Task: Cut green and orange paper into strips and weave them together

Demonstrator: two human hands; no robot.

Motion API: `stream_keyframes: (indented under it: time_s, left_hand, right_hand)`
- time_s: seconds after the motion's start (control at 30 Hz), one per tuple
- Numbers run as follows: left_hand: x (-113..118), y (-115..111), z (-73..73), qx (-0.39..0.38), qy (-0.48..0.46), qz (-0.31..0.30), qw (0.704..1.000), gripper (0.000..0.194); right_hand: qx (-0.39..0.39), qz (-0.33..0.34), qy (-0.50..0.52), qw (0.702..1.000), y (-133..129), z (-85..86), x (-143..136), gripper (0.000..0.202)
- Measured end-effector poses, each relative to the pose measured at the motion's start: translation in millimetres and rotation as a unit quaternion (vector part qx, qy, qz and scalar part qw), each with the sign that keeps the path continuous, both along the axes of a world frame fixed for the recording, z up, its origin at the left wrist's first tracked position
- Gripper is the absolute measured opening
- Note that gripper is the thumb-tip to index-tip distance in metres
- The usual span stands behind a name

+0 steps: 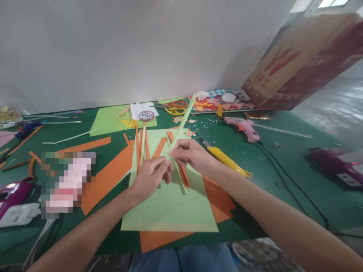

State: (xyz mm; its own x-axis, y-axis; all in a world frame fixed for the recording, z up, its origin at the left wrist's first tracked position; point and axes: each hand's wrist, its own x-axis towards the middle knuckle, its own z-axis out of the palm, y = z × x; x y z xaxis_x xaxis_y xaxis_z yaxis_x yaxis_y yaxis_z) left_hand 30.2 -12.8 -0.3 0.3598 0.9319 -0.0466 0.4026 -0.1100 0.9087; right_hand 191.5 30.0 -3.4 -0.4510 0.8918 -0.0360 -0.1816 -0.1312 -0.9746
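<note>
A light green paper strip [185,115] slants up and away from my right hand [190,153], whose thumb and fingers pinch its lower end. My left hand [154,174] is beside it, thumb and index pressed together at the same end of the strip. Both hands are above a pale green sheet [170,217]. Orange strips [138,145] and green strips lie on the sheet to the left, with more orange strips [185,176] under and beside my right hand. Larger orange paper [113,177] shows beneath the sheet.
A yellow cutter [228,160] and a pink glue gun [244,127] with a black cord lie to the right. Yellow-handled scissors [176,110] are at the back. A paper bag [300,60] stands at the back right. A blurred-out pink object [70,183] and purple device [17,192] are left.
</note>
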Motion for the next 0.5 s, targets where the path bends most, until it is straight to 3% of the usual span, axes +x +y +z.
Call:
stream_keyframes:
  time_s: [0.23, 0.5]
  left_hand:
    - [-1.4, 1.1, -1.3, 0.003, 0.008, -0.008, 1.000, 0.030]
    - [0.1, 2.2, 0.0, 0.003, -0.005, 0.003, 1.000, 0.029]
  right_hand:
    - [-0.005, -0.024, 0.001, 1.000, 0.9, 1.5, 1.2, 0.028]
    - [-0.012, 0.026, 0.027, 0.999, 1.4, -5.2, -3.3, 0.029]
